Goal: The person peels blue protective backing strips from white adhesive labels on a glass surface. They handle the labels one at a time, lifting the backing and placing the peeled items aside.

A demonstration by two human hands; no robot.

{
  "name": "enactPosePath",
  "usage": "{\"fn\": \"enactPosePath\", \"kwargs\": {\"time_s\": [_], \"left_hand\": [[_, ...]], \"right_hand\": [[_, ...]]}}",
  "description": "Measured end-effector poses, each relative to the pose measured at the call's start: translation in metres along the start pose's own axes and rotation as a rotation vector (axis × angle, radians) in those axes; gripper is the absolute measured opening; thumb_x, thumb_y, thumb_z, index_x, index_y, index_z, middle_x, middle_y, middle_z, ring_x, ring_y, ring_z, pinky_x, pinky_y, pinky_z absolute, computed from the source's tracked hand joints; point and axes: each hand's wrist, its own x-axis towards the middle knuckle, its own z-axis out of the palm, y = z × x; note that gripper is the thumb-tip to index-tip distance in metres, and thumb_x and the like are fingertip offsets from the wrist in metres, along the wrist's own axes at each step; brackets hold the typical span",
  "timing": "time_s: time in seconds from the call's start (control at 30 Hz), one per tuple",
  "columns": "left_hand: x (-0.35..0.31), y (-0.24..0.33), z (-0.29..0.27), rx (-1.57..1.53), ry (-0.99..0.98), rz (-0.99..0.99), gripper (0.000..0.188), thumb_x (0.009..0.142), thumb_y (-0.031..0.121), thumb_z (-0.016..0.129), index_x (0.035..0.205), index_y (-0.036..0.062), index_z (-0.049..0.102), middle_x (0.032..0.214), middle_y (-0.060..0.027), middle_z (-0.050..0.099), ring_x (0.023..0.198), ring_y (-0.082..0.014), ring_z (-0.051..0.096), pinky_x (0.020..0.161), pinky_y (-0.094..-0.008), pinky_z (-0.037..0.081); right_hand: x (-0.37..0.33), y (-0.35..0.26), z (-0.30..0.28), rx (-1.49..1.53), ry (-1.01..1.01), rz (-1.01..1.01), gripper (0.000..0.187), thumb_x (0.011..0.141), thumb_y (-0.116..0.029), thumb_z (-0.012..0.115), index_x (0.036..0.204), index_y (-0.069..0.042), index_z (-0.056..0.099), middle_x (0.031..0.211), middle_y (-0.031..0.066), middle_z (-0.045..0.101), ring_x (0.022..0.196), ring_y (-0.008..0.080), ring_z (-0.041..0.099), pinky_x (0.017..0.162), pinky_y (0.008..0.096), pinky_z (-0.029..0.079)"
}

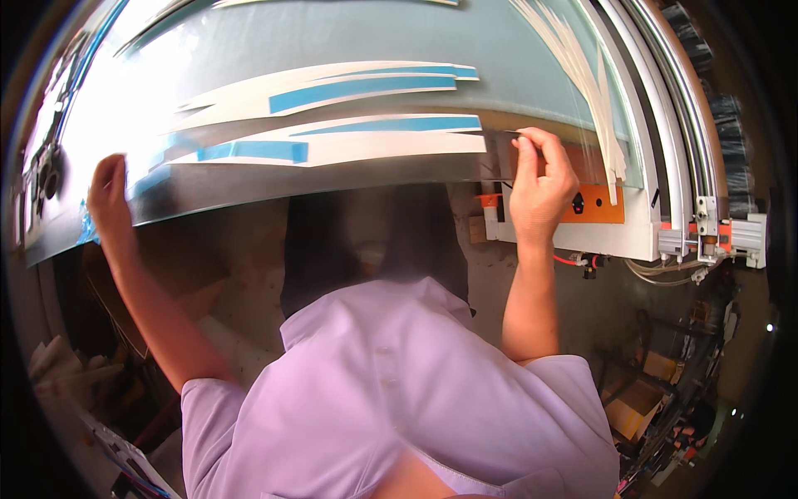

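My left hand point(110, 200) is at the left, by the near edge of a glass sheet point(399, 173). Its fingers are curled together, and what they hold, if anything, cannot be made out. Crumpled blue film point(87, 226) shows beside its wrist. On the right, my right hand point(544, 185) is raised over the glass with thumb and forefinger pinched; a thin dark sliver shows at the fingertips, too small to name. Between the hands lie long white strips with blue patches, a nearer pair point(391, 148) and a farther group point(366, 93).
A bundle of thin white strips point(573, 71) lies at the far right of the glass. An orange panel point(611, 209) with a black socket sits on the white machine frame point(619, 237). Rails and hoses run along the right. Boxes point(636, 407) stand on a rack at lower right.
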Motion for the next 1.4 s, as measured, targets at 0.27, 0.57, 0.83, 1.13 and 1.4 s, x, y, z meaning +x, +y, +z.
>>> {"fn": "enactPosePath", "kwargs": {"time_s": [0.27, 0.57, 0.83, 1.13, 1.4], "left_hand": [[-0.018, -0.184, -0.210, 0.335, 0.322, -0.122, 0.020, 0.104, 0.015, 0.070, 0.120, 0.0074, 0.080, 0.106, -0.0056, 0.081, 0.100, -0.0151, 0.074, 0.088, -0.0297, 0.056], [-0.031, 0.120, 0.050, 0.161, -0.272, 0.340, 0.015, 0.090, 0.007, 0.079, 0.105, 0.0047, 0.078, 0.105, -0.0095, 0.073, 0.103, -0.0275, 0.066, 0.100, -0.0394, 0.050], [-0.007, 0.084, 0.038, 0.339, -0.245, 0.502, 0.008, 0.086, -0.005, 0.072, 0.088, -0.0016, 0.065, 0.090, -0.0109, 0.069, 0.091, -0.0302, 0.064, 0.096, -0.0408, 0.049], [0.032, -0.169, -0.185, 0.704, 0.059, -0.188, 0.027, 0.102, 0.021, 0.068, 0.126, 0.0119, 0.077, 0.114, -0.0151, 0.079, 0.107, -0.0316, 0.076, 0.090, -0.0424, 0.056], [-0.059, -0.058, -0.079, -0.205, 0.882, -0.185, 0.028, 0.098, 0.001, 0.070, 0.125, -0.0034, 0.073, 0.122, -0.0069, 0.072, 0.103, -0.0156, 0.064, 0.093, -0.0281, 0.050]], "right_hand": [[0.011, -0.041, 0.028, 0.003, -0.301, -0.397, 0.025, 0.090, 0.011, 0.066, 0.112, 0.001, 0.074, 0.101, 0.0129, 0.072, 0.090, 0.0318, 0.069, 0.078, 0.0410, 0.055], [0.003, -0.058, 0.029, -0.084, -0.497, -0.456, 0.038, 0.085, -0.006, 0.082, 0.120, 0.004, 0.072, 0.112, 0.0166, 0.070, 0.104, 0.0365, 0.065, 0.090, 0.0448, 0.054], [0.005, -0.057, 0.025, -0.102, -0.528, -0.477, 0.039, 0.085, -0.006, 0.082, 0.121, 0.004, 0.073, 0.112, 0.0164, 0.070, 0.104, 0.0366, 0.065, 0.091, 0.0457, 0.053], [0.012, -0.056, 0.016, 0.033, -0.592, -0.448, 0.035, 0.076, 0.001, 0.084, 0.110, 0.003, 0.075, 0.105, 0.0129, 0.070, 0.095, 0.0326, 0.065, 0.081, 0.0419, 0.054], [0.014, -0.058, 0.007, -0.009, -0.521, -0.553, 0.022, 0.074, 0.007, 0.082, 0.091, 0.002, 0.069, 0.088, 0.0116, 0.063, 0.080, 0.0293, 0.061, 0.068, 0.0405, 0.051]]}}
